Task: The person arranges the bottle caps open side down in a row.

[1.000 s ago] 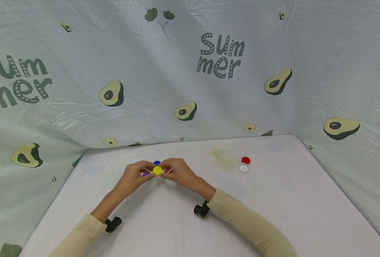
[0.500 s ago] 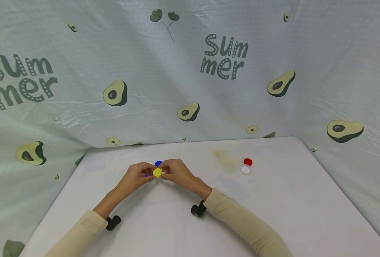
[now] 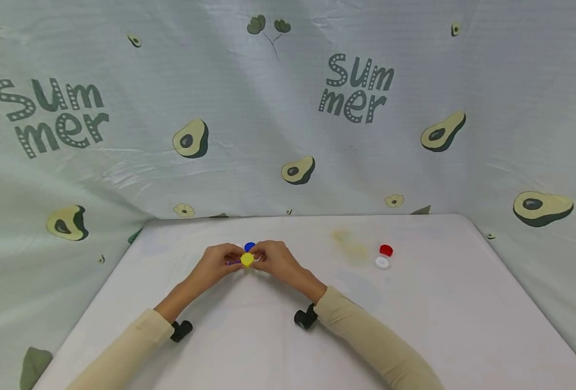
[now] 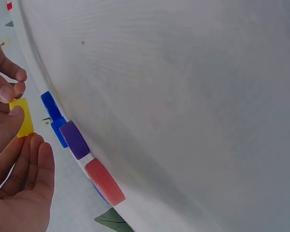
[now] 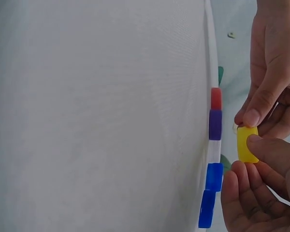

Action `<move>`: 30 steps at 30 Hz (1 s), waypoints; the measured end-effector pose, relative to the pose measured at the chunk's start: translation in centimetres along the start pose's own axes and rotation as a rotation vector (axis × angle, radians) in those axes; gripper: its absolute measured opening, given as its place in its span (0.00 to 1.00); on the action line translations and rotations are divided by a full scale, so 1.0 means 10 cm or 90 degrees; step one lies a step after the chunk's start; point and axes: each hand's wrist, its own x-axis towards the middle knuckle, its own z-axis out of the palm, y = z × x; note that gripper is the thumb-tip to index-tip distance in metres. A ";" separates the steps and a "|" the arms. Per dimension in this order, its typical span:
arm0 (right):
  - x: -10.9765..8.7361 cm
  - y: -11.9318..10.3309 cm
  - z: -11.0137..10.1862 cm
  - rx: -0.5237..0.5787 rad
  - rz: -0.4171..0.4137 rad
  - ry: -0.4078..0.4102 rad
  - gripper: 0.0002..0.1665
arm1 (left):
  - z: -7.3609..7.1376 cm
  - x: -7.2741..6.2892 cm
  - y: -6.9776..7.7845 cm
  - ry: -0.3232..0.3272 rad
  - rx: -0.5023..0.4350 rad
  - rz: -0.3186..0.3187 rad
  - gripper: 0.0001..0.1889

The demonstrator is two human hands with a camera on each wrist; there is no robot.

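Observation:
A small yellow bottle cap (image 3: 247, 260) is held up between both hands, over the far left part of the table. My left hand (image 3: 223, 259) pinches it from the left, with the thumb on its side in the left wrist view. From the other side my right hand (image 3: 274, 261) grips the same cap with thumb and fingertips. Behind the hands a blue cap (image 3: 250, 246) shows, and a purple cap (image 4: 75, 140) is partly hidden by the left hand in the head view. The left wrist view also has a red cap (image 4: 105, 181) beside the purple one.
Further right on the white table (image 3: 414, 314) lie another red cap (image 3: 386, 250) and a white cap (image 3: 383, 262), close together. A printed cloth (image 3: 249, 108) hangs behind the table. A black wrist camera (image 3: 305, 318) sits under the right forearm.
The head view has turned slightly left, so the scene sits further right in it. Both hands keep hold of the yellow cap in about the same spot.

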 end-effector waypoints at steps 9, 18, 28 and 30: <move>0.04 0.03 0.00 0.004 -0.012 0.009 0.13 | 0.00 0.06 -0.05 -0.011 0.024 -0.013 0.12; 0.07 0.06 0.04 0.022 0.007 0.002 0.14 | -0.01 0.06 -0.06 -0.022 0.011 -0.023 0.12; 0.14 0.07 0.07 0.044 0.044 0.018 0.13 | -0.02 0.13 -0.08 -0.027 -0.003 -0.063 0.12; 0.15 0.07 0.07 0.039 0.053 0.017 0.13 | -0.02 0.15 -0.08 -0.036 0.001 -0.070 0.12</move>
